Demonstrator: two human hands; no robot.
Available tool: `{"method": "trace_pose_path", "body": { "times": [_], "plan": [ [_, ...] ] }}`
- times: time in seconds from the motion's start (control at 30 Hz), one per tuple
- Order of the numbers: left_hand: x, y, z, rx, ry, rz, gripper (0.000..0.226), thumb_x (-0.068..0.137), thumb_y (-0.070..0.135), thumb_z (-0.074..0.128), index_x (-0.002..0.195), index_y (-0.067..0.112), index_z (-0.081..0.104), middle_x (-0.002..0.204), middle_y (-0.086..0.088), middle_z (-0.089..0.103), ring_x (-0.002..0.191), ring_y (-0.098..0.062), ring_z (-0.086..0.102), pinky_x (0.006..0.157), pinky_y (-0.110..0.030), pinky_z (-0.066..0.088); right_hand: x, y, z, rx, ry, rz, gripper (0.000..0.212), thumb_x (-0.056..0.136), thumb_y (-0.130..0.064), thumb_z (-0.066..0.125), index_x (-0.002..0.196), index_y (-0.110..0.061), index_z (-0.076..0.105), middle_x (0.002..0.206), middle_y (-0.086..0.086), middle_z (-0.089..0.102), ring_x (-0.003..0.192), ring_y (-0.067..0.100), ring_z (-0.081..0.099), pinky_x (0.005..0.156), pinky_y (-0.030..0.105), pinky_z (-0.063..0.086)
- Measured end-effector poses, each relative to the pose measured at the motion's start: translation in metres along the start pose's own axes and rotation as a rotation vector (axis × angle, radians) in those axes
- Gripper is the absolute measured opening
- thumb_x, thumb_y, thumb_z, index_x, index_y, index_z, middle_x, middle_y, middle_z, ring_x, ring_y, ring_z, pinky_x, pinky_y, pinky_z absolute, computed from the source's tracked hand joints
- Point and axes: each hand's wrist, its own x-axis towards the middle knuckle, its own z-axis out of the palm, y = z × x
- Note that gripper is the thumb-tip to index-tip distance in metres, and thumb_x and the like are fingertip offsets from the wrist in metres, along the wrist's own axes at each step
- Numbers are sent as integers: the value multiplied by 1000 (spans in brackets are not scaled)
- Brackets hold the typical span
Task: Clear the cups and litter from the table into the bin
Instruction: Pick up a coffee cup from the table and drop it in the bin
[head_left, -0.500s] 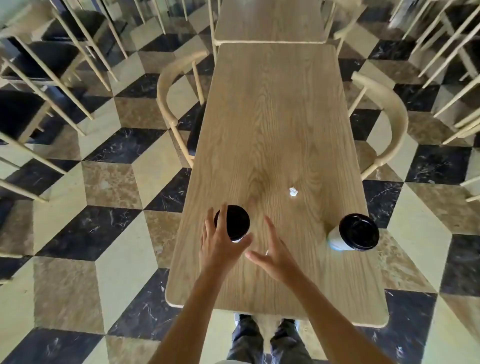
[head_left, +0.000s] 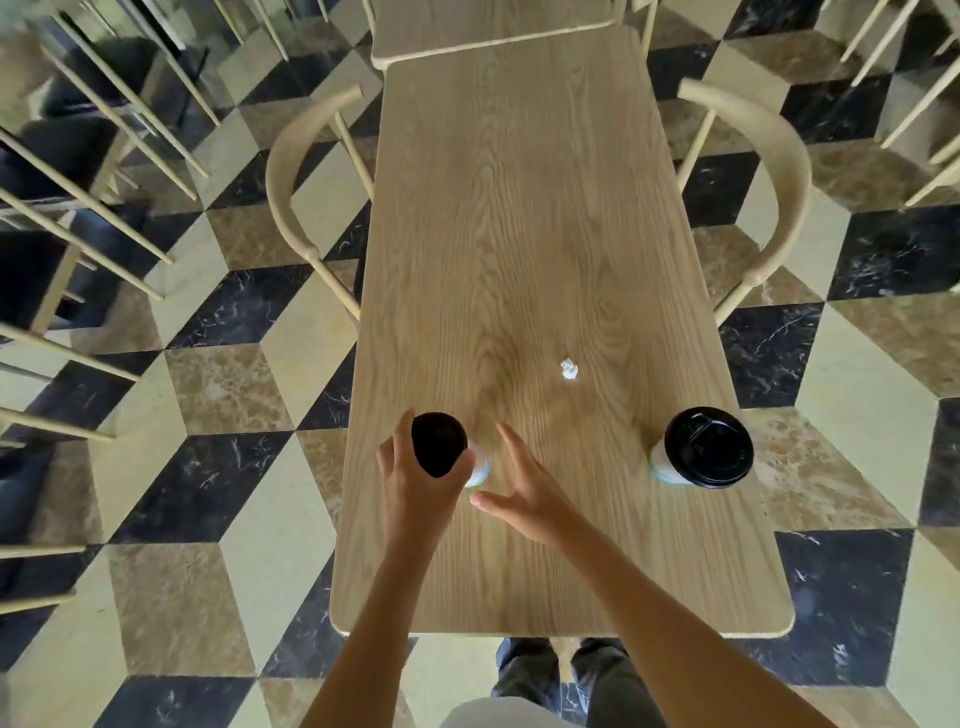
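Two white paper cups with black lids stand on a long wooden table (head_left: 519, 218). My left hand (head_left: 415, 483) is wrapped around the left cup (head_left: 439, 441), thumb and fingers on its sides just under the lid. My right hand (head_left: 524, 493) hovers open just right of that cup, fingers spread, holding nothing. The second cup (head_left: 706, 449) stands near the table's right edge, apart from both hands. A small crumpled white paper scrap (head_left: 569, 369) lies on the table between the cups and farther away. No bin is in view.
A curved-back wooden chair (head_left: 291, 192) is tucked in at the table's left and another chair (head_left: 779, 171) at its right. A second table (head_left: 493, 26) abuts the far end. More chairs (head_left: 78, 182) crowd the far left. The floor is checkered marble.
My left hand has closed around the left cup. My right hand stays open beside it. The camera has shifted closer over the table.
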Motion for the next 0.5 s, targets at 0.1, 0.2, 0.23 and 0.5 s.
{"method": "trace_pose_path", "body": {
  "times": [0.1, 0.2, 0.23, 0.5],
  "plan": [
    [-2, 9, -2, -61, -3, -35, 85, 76, 35, 80, 148, 34, 35, 129, 7, 42, 110, -10, 45, 86, -25, 37, 0, -6, -7, 20, 5, -23, 100, 79, -58, 65, 154, -37, 3, 166, -11, 12, 144, -3, 14, 113, 29, 16],
    [-7, 17, -5, -115, -26, -26, 85, 73, 43, 76, 148, 32, 37, 133, 5, 48, 115, -11, 48, 91, -29, 41, -2, -13, -13, 67, 32, -35, 98, 80, -57, 65, 155, -33, 7, 165, -6, 21, 146, 8, 27, 111, 33, 31],
    [-9, 19, -7, -135, -25, -19, 85, 72, 45, 74, 148, 32, 38, 134, 5, 50, 117, -12, 50, 92, -29, 42, -4, -15, -15, 75, 48, -29, 98, 79, -57, 66, 155, -33, 9, 163, -5, 26, 144, 14, 36, 107, 38, 41],
    [-30, 38, -20, -215, -81, 108, 64, 80, 29, 78, 137, 30, 48, 124, 12, 58, 117, -13, 56, 95, -29, 49, -45, -27, -24, 211, 272, -45, 64, 70, -52, 71, 128, -51, 44, 124, -30, 50, 117, -14, 49, 102, 29, 47]
  ]
}}
